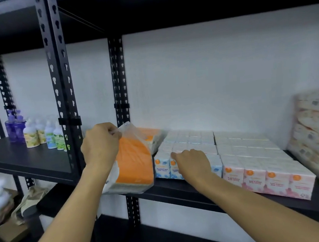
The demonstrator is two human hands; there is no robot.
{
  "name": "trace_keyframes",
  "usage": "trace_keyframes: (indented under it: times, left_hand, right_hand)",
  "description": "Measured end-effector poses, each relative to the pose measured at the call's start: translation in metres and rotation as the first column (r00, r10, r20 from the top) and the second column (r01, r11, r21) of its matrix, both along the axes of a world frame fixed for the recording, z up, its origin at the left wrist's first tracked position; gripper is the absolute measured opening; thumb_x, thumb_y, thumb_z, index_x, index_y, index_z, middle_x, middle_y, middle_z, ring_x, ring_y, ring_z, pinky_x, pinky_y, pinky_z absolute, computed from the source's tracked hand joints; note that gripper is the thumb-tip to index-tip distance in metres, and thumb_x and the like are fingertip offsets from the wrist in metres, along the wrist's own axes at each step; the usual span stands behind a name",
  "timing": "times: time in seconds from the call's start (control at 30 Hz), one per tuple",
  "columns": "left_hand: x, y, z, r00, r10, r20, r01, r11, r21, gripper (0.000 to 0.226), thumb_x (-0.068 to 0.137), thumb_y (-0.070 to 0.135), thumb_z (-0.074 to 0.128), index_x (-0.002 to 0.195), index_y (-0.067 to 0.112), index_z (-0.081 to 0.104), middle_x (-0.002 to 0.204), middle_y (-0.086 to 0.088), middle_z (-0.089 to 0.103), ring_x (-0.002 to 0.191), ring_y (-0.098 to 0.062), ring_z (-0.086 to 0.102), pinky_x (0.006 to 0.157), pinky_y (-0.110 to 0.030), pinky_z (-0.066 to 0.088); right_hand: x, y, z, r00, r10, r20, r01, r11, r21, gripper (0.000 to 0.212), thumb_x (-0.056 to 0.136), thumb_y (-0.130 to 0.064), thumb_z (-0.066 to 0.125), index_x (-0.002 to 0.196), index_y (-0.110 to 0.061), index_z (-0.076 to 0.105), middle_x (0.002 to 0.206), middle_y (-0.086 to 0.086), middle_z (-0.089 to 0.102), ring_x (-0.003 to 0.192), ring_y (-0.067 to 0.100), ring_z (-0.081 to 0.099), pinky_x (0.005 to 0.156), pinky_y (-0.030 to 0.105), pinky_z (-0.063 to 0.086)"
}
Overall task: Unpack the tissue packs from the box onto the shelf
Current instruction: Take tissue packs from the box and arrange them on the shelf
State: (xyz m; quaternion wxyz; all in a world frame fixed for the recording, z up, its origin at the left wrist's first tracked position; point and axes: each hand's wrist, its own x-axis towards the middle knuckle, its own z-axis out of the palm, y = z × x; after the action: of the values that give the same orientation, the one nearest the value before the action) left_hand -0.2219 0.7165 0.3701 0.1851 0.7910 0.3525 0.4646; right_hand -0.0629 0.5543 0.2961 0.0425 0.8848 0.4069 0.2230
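Tissue packs fill a black metal shelf (181,187) against a white wall: a large cream patterned bundle (318,139) at the far right, a block of pink mini-tissue packs (261,161) beside it, then a block of blue mini-tissue packs (187,147). At the shelf's left front edge stands an orange plastic-wrapped tissue pack (133,163); the left hand (100,144) pinches its clear wrapper at the top. The right hand (192,163) rests on the blue packs, fingers loosely curled. Small pump bottles (37,131) stand on the neighbouring shelf.

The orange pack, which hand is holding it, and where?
The left hand pinches the orange pack by its clear plastic top flap.
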Motion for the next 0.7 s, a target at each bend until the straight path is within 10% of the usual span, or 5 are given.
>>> trace_keyframes:
  times: [0.57, 0.7]
  left_hand:
    - [-0.003, -0.001, 0.000, 0.999, 0.034, 0.010, -0.034, 0.999, -0.021, 0.012, 0.091, 0.021, 0.062, 0.083, 0.025, 0.070, 0.067, 0.005, 0.062, 0.059, -0.014, 0.055, 0.051, -0.021, 0.035]
    - [-0.012, -0.004, 0.001, 0.997, 0.067, 0.044, -0.067, 0.998, 0.014, 0.011, 0.091, 0.024, 0.063, 0.083, 0.024, 0.069, 0.071, 0.003, 0.064, 0.062, -0.018, 0.054, 0.050, -0.021, 0.031]
  right_hand:
    - [0.018, -0.003, -0.011, 0.993, 0.017, -0.119, -0.016, 1.000, 0.011, 0.071, 0.091, -0.047, 0.062, 0.152, -0.033, 0.027, 0.141, 0.008, 0.048, 0.128, 0.033, 0.040, 0.101, 0.042, 0.036]
    - [-0.004, -0.010, -0.002, 0.939, 0.150, -0.309, -0.038, 0.940, 0.340, 0.065, 0.093, -0.052, 0.054, 0.152, -0.033, 0.032, 0.146, 0.005, 0.047, 0.132, 0.030, 0.040, 0.107, 0.043, 0.034]
